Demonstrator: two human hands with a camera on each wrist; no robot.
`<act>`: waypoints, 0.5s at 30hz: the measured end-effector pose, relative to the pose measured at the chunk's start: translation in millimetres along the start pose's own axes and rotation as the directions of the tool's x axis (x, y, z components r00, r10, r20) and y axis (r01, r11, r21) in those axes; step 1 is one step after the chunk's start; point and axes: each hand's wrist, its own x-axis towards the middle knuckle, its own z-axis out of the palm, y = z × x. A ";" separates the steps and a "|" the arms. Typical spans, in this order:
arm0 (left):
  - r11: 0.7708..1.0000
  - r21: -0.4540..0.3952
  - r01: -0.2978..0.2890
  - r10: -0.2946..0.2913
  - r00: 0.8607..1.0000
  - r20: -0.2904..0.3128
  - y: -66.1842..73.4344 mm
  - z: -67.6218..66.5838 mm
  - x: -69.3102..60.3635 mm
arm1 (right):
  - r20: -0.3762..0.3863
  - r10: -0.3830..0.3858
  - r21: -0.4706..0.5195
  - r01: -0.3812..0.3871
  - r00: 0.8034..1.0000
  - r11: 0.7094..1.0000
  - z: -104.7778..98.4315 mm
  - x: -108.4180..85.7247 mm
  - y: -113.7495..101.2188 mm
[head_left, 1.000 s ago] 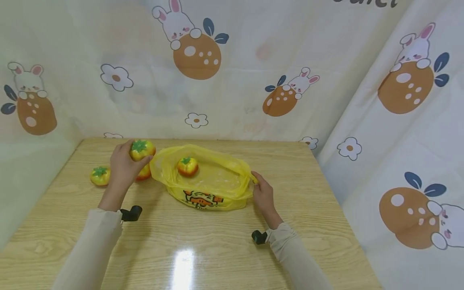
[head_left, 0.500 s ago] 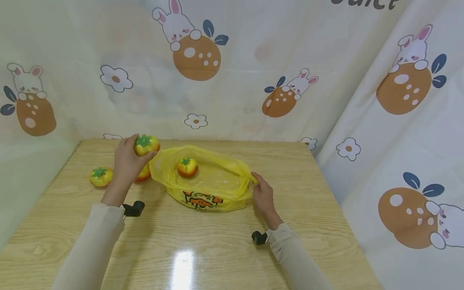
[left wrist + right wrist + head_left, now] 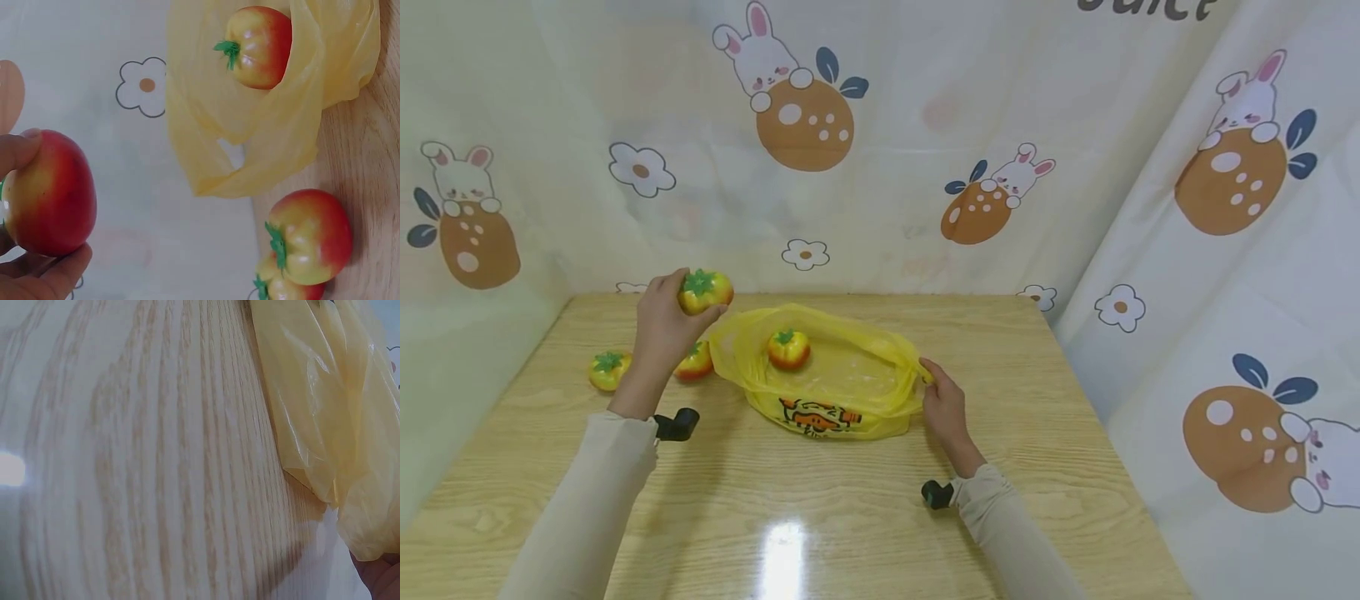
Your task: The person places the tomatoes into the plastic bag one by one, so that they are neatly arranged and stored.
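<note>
My left hand (image 3: 662,325) grips a yellow-and-red toy tomato (image 3: 711,291) with a green leafy top, raised above the table left of the bag. In the left wrist view the fingers and thumb wrap around this tomato (image 3: 59,194). A yellow plastic bag (image 3: 842,422) with a printed front stands on the table, its mouth spread wide. Inside its left part sits another tomato (image 3: 788,354). At the bag's right side my right hand (image 3: 945,408) pinches the rim; the right wrist view shows the bag (image 3: 306,400) and only a bit of the hand.
Two more tomatoes rest on the table, one (image 3: 608,370) far left and one (image 3: 696,363) beside the bag, partly behind the left arm. A patterned curtain (image 3: 880,200) hangs along the table's back and sides. The wooden table (image 3: 850,517) reflects a bright light.
My left hand has risen with the tomato and shifted slightly right, away from the tabletop. My right hand and the bag have stayed in place.
</note>
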 end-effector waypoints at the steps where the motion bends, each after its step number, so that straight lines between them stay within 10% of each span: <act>1: 1.000 0.002 -0.001 0.001 1.000 0.001 0.5 -0.5 -0.1 | -0.001 0.000 -0.001 0.000 1.000 1.000 0.3 -0.1 0.3; 15: 1.000 0.028 -0.007 0.007 1.000 0.009 6.4 -11.9 0.8 | 0.006 0.009 0.000 -0.009 1.000 1.000 -0.1 -2.3 0.6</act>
